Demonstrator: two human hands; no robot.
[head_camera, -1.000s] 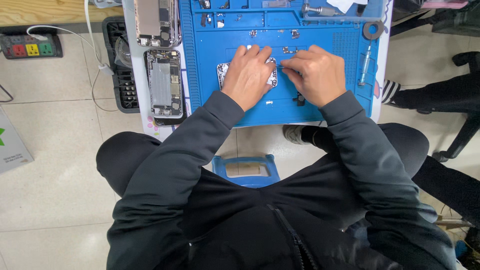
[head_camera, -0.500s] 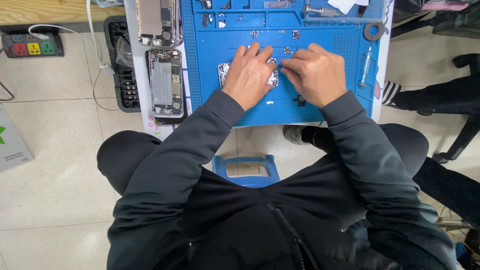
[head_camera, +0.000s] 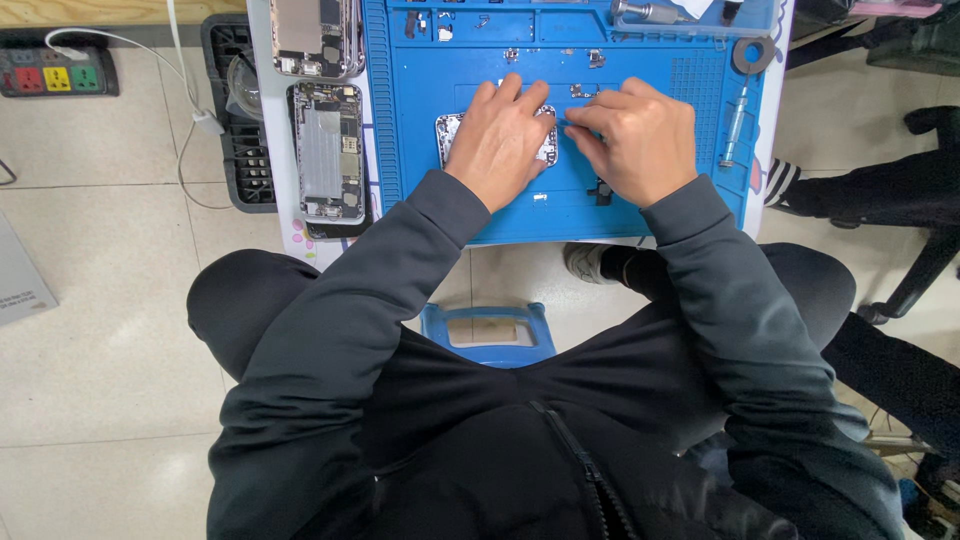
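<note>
Nothing much has moved. Left hand (head_camera: 503, 143) lies flat on the opened phone (head_camera: 447, 140), pinning it to the blue mat (head_camera: 420, 120). Right hand (head_camera: 630, 140) pinches a thin tool beside it.

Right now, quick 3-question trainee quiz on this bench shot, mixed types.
1. True or false: the left hand rests on the opened phone on the blue mat.
2. What stands left of the mat? A) two opened phones B) a kettle C) a laptop
3. Fill in: the right hand has its fingers at the phone's ____ edge.

Key: 1 true; 2 A; 3 right
</note>
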